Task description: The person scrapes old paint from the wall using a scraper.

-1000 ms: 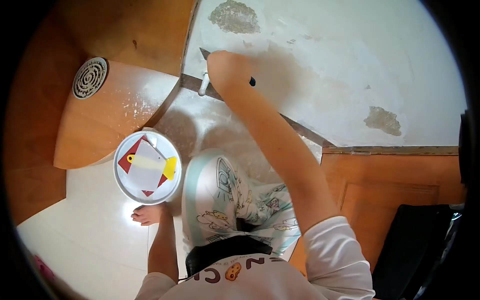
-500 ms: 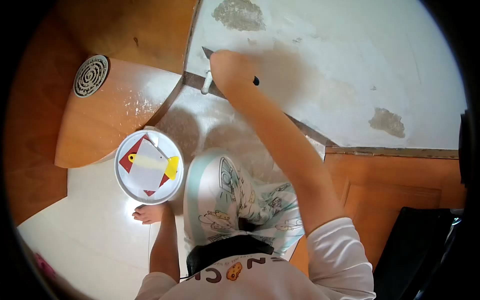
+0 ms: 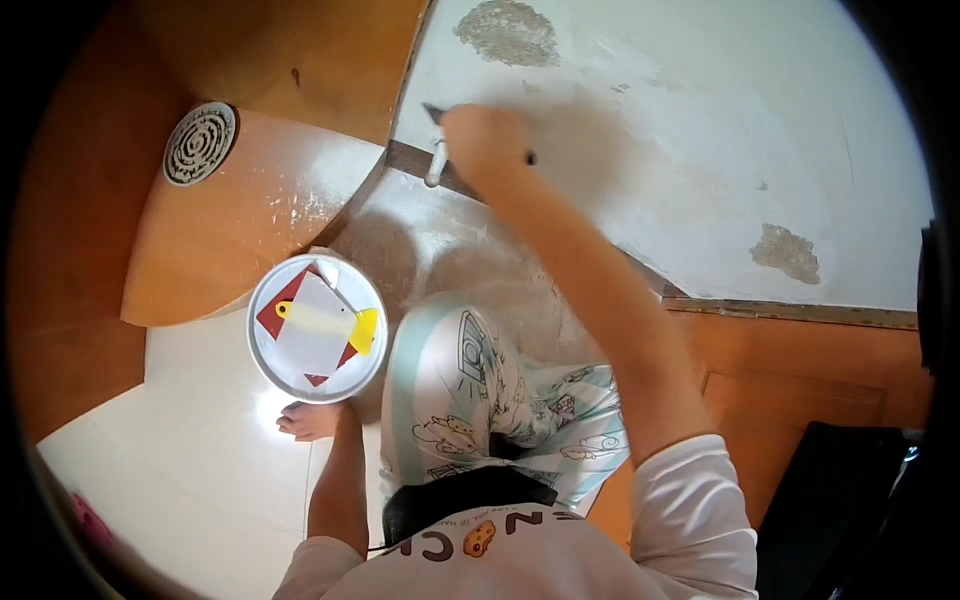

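My right hand (image 3: 487, 145) is closed round a scraper (image 3: 433, 113), held against the white wall (image 3: 700, 150). The dark blade sticks out to the left of my fist and the dark handle end shows on its right. Just below the blade a short white pipe (image 3: 437, 163) stands out from the wall's lower edge. My left hand (image 3: 309, 421) is at the lower left, by the near rim of a round white bucket (image 3: 263, 355); its fingers are partly curled, and whether they grip anything is hidden. On the bucket lie a grey-white sheet (image 3: 318, 320) and red and yellow pieces.
A curved wooden shelf (image 3: 240, 200) with white specks carries a round patterned disc (image 3: 200, 143). Bare patches (image 3: 507, 32) mark the wall. An orange wooden panel (image 3: 780, 370) and a black object (image 3: 825, 500) are at the right. A pink item (image 3: 90, 520) lies lower left.
The whole view has shifted, so the bucket, shelf and wall appear farther right. My right hand remains closed on the scraper near the pipe, and my left hand stays beside the bucket.
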The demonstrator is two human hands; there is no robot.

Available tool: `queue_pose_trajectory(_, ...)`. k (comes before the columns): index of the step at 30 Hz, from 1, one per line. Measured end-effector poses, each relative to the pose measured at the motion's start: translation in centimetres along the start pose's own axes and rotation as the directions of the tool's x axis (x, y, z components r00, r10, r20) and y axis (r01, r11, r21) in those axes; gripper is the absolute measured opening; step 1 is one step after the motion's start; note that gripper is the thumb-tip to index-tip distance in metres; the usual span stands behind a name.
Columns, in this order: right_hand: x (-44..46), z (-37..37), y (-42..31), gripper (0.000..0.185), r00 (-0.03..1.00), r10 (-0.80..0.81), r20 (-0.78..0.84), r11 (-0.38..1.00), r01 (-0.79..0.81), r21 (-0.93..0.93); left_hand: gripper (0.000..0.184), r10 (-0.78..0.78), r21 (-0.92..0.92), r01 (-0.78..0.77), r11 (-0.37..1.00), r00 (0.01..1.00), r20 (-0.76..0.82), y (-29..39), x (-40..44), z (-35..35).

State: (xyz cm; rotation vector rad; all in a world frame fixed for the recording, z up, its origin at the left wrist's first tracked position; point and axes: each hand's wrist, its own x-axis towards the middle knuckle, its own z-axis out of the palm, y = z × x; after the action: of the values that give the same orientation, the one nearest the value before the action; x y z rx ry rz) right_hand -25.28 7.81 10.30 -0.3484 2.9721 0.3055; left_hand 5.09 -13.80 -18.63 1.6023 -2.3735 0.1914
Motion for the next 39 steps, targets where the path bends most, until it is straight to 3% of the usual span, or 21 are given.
queue_pose_trajectory(1, 0.4, -0.2, -0.2, 0.013, 0.996, 0.054, 0.067, 0.998, -0.054, 0.006, 0.046, 0.021, 0.008, -0.021, 1.0, 1.0, -0.007, 0.3, 0.1, -0.7)
queue_pose_trajectory(4, 0.4, 0.6, -2.4, 0.014, 0.994, 0.108, 0.002, 0.993, -0.108, 0.04, 0.046, 0.008, 0.012, -0.008, 1.0, 0.999, -0.038, 1.4, 0.5, -0.1)
queue_pose_trajectory(5, -0.2, 2.3, -1.4, 0.015, 0.999, 0.04, -0.031, 0.999, -0.041, -0.013, 0.046, 0.004, 0.036, -0.003, 0.999, 0.999, -0.034, 0.8, 0.3, 0.1)
queue_pose_trajectory(7, -3.2, 4.6, 1.1, 0.021, 0.984, 0.139, -0.109, 0.983, -0.123, 0.137, 0.046, -0.007, 0.08, 0.007, 0.997, 1.0, -0.008, 0.0, -0.1, 0.1)
queue_pose_trajectory(9, -7.8, 4.8, 3.3, 0.026, 0.955, 0.201, -0.219, 0.979, -0.191, 0.065, 0.046, -0.018, 0.071, 0.016, 0.997, 1.0, 0.023, 0.5, 0.0, -0.3)
queue_pose_trajectory(11, -10.9, 6.8, 5.7, 0.023, 0.927, 0.342, -0.152, 0.938, -0.328, 0.111, 0.046, -0.023, 0.026, 0.021, 0.999, 0.998, 0.059, 1.0, 0.1, -1.6)
queue_pose_trajectory(14, -13.6, 7.9, 6.6, 0.02, 0.927, 0.323, -0.193, 0.946, -0.317, 0.062, 0.048, -0.032, 0.098, 0.026, 0.995, 0.998, 0.059, 0.7, 0.1, -0.7)
queue_pose_trajectory(17, -13.7, 5.7, 6.5, 0.019, 0.946, 0.26, -0.195, 0.966, -0.256, 0.048, 0.05, -0.043, 0.004, 0.043, 0.999, 0.994, 0.097, 1.2, 0.1, -1.7)
queue_pose_trajectory(20, -11.7, 2.2, 6.3, 0.014, 0.938, 0.212, -0.273, 0.976, -0.215, 0.016, 0.064, -0.044, -0.013, 0.047, 0.999, 0.985, 0.165, 1.3, 0.0, -2.1)
queue_pose_trajectory(23, -7.0, 2.8, 7.2, 0.024, 0.922, 0.262, -0.284, 0.956, -0.288, -0.054, 0.058, -0.043, -0.001, 0.043, 0.999, 0.996, 0.082, 0.8, -0.2, -0.7)
queue_pose_trajectory(26, -7.2, 2.9, 6.8, 0.009, 0.958, 0.218, -0.187, 0.971, -0.232, -0.056, 0.058, -0.02, -0.031, 0.022, 0.999, 0.997, 0.072, 0.6, 0.2, -0.6)
queue_pose_trajectory(32, -5.7, 4.3, 7.1, 0.012, 0.954, 0.15, -0.26, 0.988, -0.137, 0.066, 0.059, -0.001, -0.024, 0.0, 1.0, 1.0, -0.001, 0.8, -0.5, -1.2)
queue_pose_trajectory(34, -4.6, 4.2, 4.7, 0.014, 0.976, 0.108, -0.189, 0.994, -0.105, 0.026, 0.06, 0.003, -0.025, -0.002, 1.0, 0.998, 0.062, 0.3, 0.0, -0.6)
queue_pose_trajectory(35, -3.5, 3.7, 3.8, 0.015, 0.981, 0.087, -0.175, 0.996, -0.087, 0.007, 0.062, 0.018, 0.007, -0.018, 1.0, 1.0, 0.009, 0.6, 0.0, -1.1)
queue_pose_trajectory(38, -5.7, 4.5, 5.1, 0.027, 0.921, 0.166, -0.352, 0.986, -0.151, 0.071, 0.062, -0.002, 0.024, 0.002, 1.0, 1.0, 0.021, 0.6, -0.2, -0.9)
queue_pose_trajectory(39, -6.8, 4.1, 6.0, 0.028, 0.93, 0.221, -0.293, 0.975, -0.214, 0.058, 0.062, -0.007, 0.03, 0.006, 1.0, 0.999, 0.033, 0.5, -0.4, -0.7)
